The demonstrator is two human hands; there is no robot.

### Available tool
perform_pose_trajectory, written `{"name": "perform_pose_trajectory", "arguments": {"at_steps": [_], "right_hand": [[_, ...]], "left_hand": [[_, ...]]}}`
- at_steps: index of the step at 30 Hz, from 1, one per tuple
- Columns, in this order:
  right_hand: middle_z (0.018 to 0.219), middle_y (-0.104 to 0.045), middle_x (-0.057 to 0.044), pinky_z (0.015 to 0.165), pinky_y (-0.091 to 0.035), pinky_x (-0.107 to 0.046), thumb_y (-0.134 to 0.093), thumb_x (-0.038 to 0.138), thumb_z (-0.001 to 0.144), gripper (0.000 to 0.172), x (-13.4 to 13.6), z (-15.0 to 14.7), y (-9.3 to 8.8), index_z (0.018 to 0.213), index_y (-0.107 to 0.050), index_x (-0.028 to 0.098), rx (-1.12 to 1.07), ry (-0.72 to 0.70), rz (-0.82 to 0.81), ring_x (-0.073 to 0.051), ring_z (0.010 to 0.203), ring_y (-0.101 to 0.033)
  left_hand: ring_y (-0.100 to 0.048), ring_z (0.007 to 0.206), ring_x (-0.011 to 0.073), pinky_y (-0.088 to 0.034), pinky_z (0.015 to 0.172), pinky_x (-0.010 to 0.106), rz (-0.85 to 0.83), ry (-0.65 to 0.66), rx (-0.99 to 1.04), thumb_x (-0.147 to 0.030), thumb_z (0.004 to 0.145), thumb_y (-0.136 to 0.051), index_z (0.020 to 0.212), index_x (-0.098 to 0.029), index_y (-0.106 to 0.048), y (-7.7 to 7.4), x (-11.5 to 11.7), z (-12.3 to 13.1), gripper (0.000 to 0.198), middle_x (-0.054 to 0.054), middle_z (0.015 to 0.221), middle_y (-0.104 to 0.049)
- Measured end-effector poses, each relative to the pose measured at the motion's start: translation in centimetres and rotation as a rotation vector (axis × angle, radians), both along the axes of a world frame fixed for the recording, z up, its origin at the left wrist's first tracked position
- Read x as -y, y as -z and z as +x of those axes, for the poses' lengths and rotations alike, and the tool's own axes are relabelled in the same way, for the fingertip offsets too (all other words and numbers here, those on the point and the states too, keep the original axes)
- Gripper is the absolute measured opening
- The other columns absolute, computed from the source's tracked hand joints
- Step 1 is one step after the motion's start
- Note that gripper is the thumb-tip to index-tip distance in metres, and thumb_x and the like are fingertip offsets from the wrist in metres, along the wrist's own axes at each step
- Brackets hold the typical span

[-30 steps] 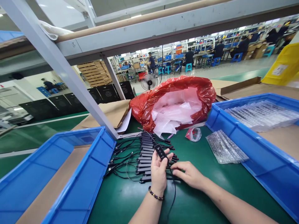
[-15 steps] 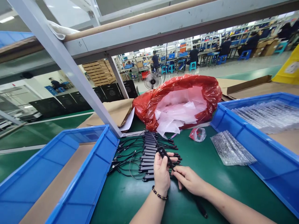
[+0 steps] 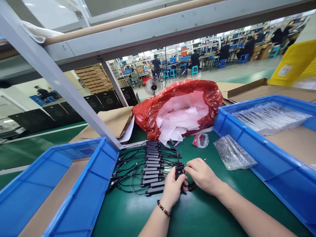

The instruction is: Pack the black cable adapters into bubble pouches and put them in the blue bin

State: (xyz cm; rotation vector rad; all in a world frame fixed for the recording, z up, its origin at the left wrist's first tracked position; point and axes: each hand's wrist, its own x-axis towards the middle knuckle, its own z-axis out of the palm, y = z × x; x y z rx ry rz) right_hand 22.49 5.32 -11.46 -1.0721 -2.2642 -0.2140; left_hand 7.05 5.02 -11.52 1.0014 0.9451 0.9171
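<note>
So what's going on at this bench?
A person's left hand grips a small black controller, and the right hand touches it with its fingertips. They are beside a row of black cabled units on the green mat. A blue left bin and right bin flank it, with a red bag behind.

Small black corded controller [image 3: 179, 171]

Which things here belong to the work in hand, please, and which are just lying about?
In hand: left hand, right hand, controller, row of controllers.
Lying about, untouched: red bag, left bin, right bin, clear sleeves, cardboard.
</note>
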Motion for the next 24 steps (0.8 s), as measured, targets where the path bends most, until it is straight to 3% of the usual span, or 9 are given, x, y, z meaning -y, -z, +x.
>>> {"name": "perform_pose_trajectory", "arguments": {"at_steps": [4,7,10,13,15,20,24], "right_hand": [[0.074,-0.054,-0.007,0.064,-0.034,-0.030,-0.035,0.015,0.088,0.026,-0.1,0.2,0.2,0.079,-0.060,0.014,-0.073,0.016,-0.008,-0.016,0.068,-0.045],[0.072,-0.052,-0.006,0.061,-0.038,-0.029,-0.041,0.019,0.086,0.023,0.1,-0.2,0.1,0.077,-0.062,0.015,-0.326,0.013,-0.152,-0.016,0.068,-0.047],[0.067,-0.052,-0.003,0.058,-0.041,-0.027,-0.051,0.024,0.079,0.018,0.2,-0.8,-0.2,0.069,-0.063,0.016,-0.719,0.018,-0.531,-0.014,0.062,-0.050],[0.057,-0.054,0.000,0.049,-0.038,-0.024,-0.063,0.029,0.068,0.016,0.1,-1.3,-0.2,0.062,-0.062,0.014,-1.103,0.010,-0.942,-0.011,0.049,-0.047],[0.051,-0.053,0.001,0.043,-0.033,-0.022,-0.068,0.033,0.064,0.021,0.0,-1.5,-0.1,0.061,-0.061,0.013,-1.278,-0.007,-1.095,-0.008,0.042,-0.043],[0.046,-0.049,0.004,0.039,-0.025,-0.017,-0.077,0.033,0.055,0.030,-0.2,-1.9,0.3,0.056,-0.055,0.013,-1.502,-0.049,-1.198,-0.004,0.039,-0.037],[0.049,-0.050,0.005,0.035,-0.027,-0.015,-0.078,0.034,0.054,0.034,-0.1,-2.0,0.9,0.061,-0.051,0.013,-1.547,-0.186,-1.261,-0.004,0.035,-0.041]], "left_hand": [[-0.041,0.036,0.0055,-0.042,0.036,0.019,-0.006,0.063,-0.088,-0.033,0.070,-0.059,0.076,-0.017,-0.045,0.8,-0.1,0.2,0.023,-0.007,0.050,-0.047],[-0.044,0.039,0.0061,-0.044,0.040,0.020,0.005,0.068,-0.089,-0.034,0.070,-0.059,0.078,-0.016,-0.046,1.1,-0.1,0.3,0.024,-0.007,0.050,-0.045],[-0.053,0.053,0.0103,-0.046,0.042,0.020,0.048,0.052,-0.065,-0.037,0.069,-0.061,0.084,-0.014,-0.051,1.0,0.0,0.4,0.029,-0.002,0.062,-0.053],[-0.054,0.055,0.0105,-0.042,0.036,0.017,0.088,0.052,-0.037,-0.040,0.068,-0.062,0.084,-0.014,-0.052,0.9,0.1,0.5,0.033,0.002,0.072,-0.055],[-0.056,0.054,0.0111,-0.038,0.032,0.015,0.072,0.081,0.018,-0.042,0.069,-0.061,0.083,-0.014,-0.050,0.9,0.2,0.6,0.033,0.002,0.072,-0.057],[-0.053,0.040,0.0087,-0.028,0.027,0.011,-0.028,0.134,0.185,-0.039,0.072,-0.061,0.079,-0.015,-0.046,1.2,0.4,0.6,0.029,-0.002,0.056,-0.054],[-0.051,0.037,0.0084,-0.027,0.025,0.011,-0.101,0.194,0.314,-0.036,0.070,-0.063,0.080,-0.014,-0.046,1.0,0.6,0.6,0.030,-0.001,0.055,-0.057]]}}
